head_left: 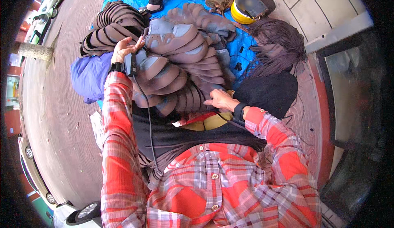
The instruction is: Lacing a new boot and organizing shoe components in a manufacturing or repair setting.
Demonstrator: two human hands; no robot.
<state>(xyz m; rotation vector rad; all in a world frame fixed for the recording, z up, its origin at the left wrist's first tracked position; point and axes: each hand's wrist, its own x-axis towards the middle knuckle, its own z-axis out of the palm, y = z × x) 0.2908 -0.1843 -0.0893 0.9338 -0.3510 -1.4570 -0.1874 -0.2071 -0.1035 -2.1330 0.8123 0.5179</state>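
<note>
A large heap of brown and grey shoe uppers (176, 43) lies before me, many nested in curved stacks. My left hand (126, 49) is at the heap's left side, fingers spread near a grey-and-brown upper, nothing visibly held. Around that wrist are a dark band and a small black device (130, 64) with a cable. My right hand (222, 100) is at the near right edge of the stacks, its fingers partly extended and apart beside the brown pieces. Below it, on my lap, show a yellow piece (207, 122) and a red item (200, 117), both partly covered.
Blue sheeting (238, 59) lies under the heap. Bundles of dark cords (275, 39) sit at right, with a yellow container (241, 14) behind. A purple bag (91, 78) is at left. Another person's foot (154, 7) rests at the far side. Parked cars line the left.
</note>
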